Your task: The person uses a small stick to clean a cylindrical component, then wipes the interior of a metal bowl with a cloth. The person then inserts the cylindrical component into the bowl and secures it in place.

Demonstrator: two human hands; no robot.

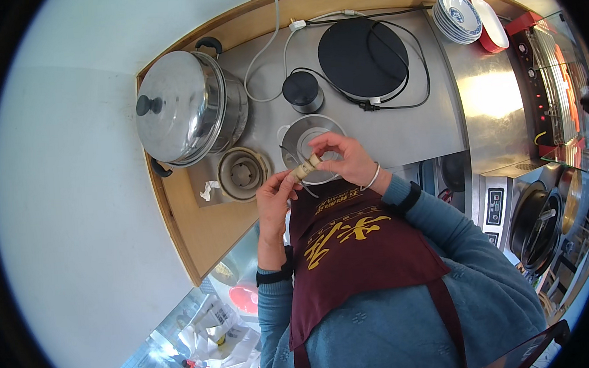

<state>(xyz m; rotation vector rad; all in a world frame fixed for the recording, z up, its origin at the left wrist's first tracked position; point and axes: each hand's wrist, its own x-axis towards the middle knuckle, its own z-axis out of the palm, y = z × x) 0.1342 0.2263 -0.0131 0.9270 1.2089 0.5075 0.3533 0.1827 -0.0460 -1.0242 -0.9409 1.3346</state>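
Both my hands hold a small pale cylindrical piece (306, 166), banded and about finger-thick, in front of my chest. My left hand (273, 197) pinches its lower end. My right hand (345, 157) grips its upper end with fingers curled; a thin bracelet circles that wrist. The piece hangs just over a round metal container (303, 134) with a white rim on the steel counter. I wear a dark red apron over a blue top.
A large lidded steel pot (182, 106) stands at the left. Beside it sits a round base with a hollow centre (243, 173). Behind are a small black-lidded cup (302, 90), a black round griddle (362, 58) with cords, stacked bowls (457, 14), and cookers (536, 218) at right.
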